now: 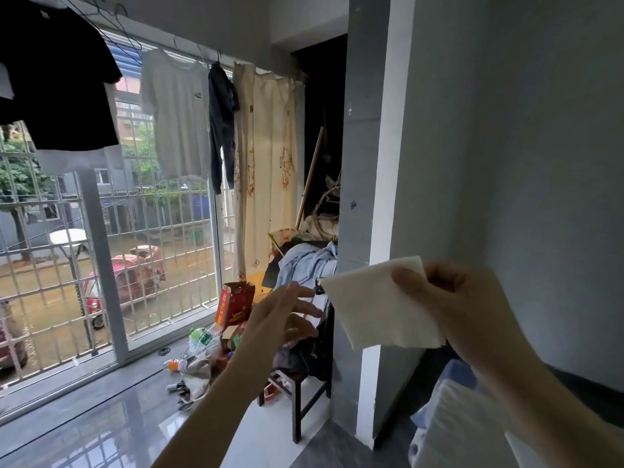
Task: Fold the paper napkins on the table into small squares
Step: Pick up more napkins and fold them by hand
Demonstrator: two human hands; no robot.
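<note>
A white paper napkin (374, 305) hangs in the air in front of the grey wall, roughly square and flat. My right hand (462, 298) pinches its upper right corner between thumb and fingers. Just left of the napkin, my left hand (283, 315) is raised with its fingers spread and relaxed, holding nothing and not touching the paper. At the lower right corner of the view lies a stack of white napkins (462, 430), partly cut off by the frame. The table itself is hidden.
A dark wooden chair (297, 396) piled with clothes stands beside the grey pillar (364, 163). Bottles, a red box (236, 302) and litter lie on the shiny floor by the barred window (111, 231). Shirts hang on hangers above.
</note>
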